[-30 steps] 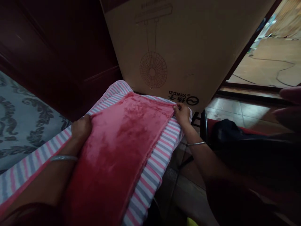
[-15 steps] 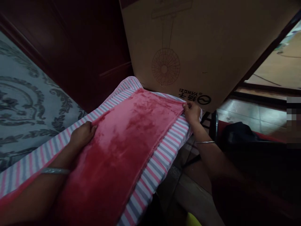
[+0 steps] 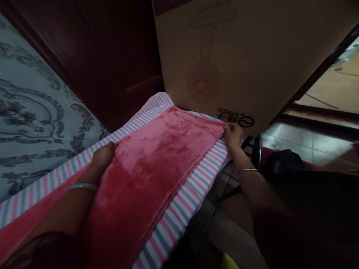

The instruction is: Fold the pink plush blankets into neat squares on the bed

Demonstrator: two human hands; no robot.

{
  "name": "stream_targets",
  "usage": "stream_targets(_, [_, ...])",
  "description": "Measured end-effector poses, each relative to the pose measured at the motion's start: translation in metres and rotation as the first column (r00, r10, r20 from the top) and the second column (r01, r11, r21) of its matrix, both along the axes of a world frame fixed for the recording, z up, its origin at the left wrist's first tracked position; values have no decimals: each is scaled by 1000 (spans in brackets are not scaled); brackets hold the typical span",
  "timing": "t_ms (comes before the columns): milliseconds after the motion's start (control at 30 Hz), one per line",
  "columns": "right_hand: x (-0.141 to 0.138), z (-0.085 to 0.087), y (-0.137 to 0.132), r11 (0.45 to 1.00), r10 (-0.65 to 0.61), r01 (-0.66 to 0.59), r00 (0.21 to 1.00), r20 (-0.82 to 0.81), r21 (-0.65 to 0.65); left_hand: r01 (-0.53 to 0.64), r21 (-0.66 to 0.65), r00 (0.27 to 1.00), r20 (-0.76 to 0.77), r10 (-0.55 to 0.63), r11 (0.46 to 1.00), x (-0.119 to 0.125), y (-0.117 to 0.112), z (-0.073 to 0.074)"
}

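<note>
A long piece of red plush fabric (image 3: 151,160) lies spread over a padded board with a striped cover (image 3: 193,190) in pink, grey and white. At the fabric's left edge my left hand (image 3: 103,155) is closed on the cloth, a bracelet round that wrist. My right hand (image 3: 233,135) pinches the fabric's far right corner between thumb and fingers, pulling that edge a little taut. Darker and lighter patches show in the pile. The near end of the fabric runs out of view under my left arm.
Just beyond the board stands a large cardboard box (image 3: 252,56) with a fan drawing. A dark red wooden panel (image 3: 117,56) and a patterned wall (image 3: 30,112) border the left. A dark object (image 3: 287,161) rests at right above the tiled floor (image 3: 297,136).
My left hand has shifted slightly along the fabric's left edge, away from me. The right hand keeps its corner. The whole view has moved a little.
</note>
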State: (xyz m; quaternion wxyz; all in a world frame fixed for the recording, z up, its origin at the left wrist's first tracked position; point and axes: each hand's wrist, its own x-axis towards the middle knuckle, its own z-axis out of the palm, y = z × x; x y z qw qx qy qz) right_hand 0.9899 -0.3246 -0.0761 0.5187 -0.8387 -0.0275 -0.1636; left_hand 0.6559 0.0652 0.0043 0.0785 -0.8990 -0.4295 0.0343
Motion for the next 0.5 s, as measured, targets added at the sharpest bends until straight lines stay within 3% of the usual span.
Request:
stream_targets(133, [-3,2,0,1000,5,-5,1000,-25,-13,46,-52,988,148,-38,998,-15,0,2])
stream_targets(267, [-4,2,-2,999,16,-17,999,-28,-47,135,-10,969,212,-130,991,-53,-20,14])
stream_targets(367, [-4,3,-3,997,19,-24,997,-75,-76,244,9,937,256,-238,970,-105,-55,22])
stream_targets(500, [-3,3,-3,989,-5,-10,995,-97,-150,275,154,874,373,-313,949,-208,-128,23])
